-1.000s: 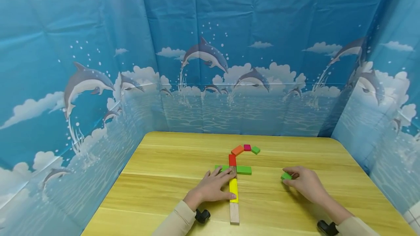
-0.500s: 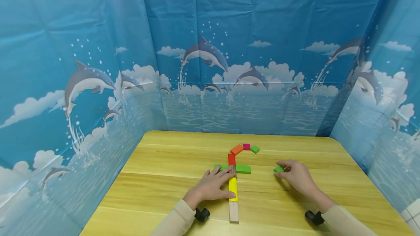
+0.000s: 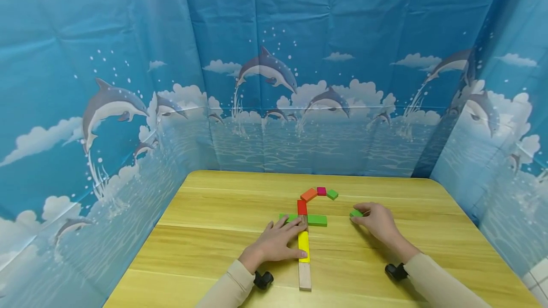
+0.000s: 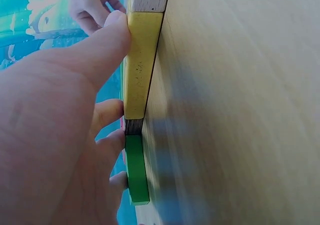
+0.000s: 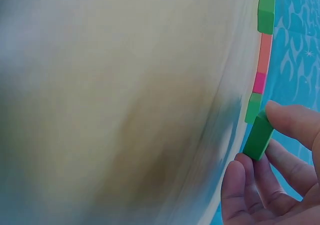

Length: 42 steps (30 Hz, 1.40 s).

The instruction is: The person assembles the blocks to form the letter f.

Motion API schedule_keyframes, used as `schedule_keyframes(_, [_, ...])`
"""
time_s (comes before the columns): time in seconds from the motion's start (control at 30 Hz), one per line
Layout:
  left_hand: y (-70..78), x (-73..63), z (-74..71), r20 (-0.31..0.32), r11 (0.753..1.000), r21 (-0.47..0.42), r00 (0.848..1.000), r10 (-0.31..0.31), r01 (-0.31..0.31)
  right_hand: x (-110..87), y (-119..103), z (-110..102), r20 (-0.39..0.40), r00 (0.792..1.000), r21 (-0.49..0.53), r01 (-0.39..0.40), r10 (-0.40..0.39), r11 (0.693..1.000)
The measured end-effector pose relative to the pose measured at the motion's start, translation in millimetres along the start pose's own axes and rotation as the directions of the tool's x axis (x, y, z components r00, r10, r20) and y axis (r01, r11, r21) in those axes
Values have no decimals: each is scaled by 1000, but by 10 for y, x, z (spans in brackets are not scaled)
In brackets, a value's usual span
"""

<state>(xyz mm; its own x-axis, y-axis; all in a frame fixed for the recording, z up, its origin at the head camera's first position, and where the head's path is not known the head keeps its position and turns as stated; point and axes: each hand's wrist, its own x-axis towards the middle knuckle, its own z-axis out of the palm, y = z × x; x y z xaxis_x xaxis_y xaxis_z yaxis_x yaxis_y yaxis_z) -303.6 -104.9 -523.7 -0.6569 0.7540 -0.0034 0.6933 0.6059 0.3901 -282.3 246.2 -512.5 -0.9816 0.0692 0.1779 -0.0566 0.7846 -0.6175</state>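
Head view: right hand [image 3: 378, 222] pinches a small green block [image 3: 356, 213] low over the wooden table [image 3: 222, 232], right of the flat block row. Left hand [image 3: 276, 244] rests flat, fingers straight, against the yellow block [image 3: 304, 246].
Left wrist view: thumb [image 4: 107, 40] touches the yellow block's matte edge; fingers partly hidden.
Right wrist view: blurry; the green block is probably clamped between thumb and fingertips [image 5: 240, 172].

Left hand [image 3: 276, 244] flat, palm down, fingers spread and straight, thumb out to the right; right hand [image 3: 377, 221] further right and slightly farther, fingertips [image 5: 287, 122] pinched together, both forearms sleeved.
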Motion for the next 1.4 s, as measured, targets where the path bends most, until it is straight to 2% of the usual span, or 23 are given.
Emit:
schedule_keyframes(0.67, [-7,-5,-2,2,1000,-14,1000,4,-4,364,-128,190,18,1000,2,0,0,1000])
schedule_keyframes(0.93, [-16,-7,9,2,1000,17,1000,-4,4,503,-161,270,13,999,-17,-36,36,999])
schedule_keyframes(1.23, [19,-18,-30,8,1000,-10,1000,7,-6,595,-193,349,4,996,-40,-92,92,995])
schedule_keyframes(1.4, [23,-12,-27,11,1000,-17,1000,-1,1,622,-220,360,-1,995,-46,-98,98,994])
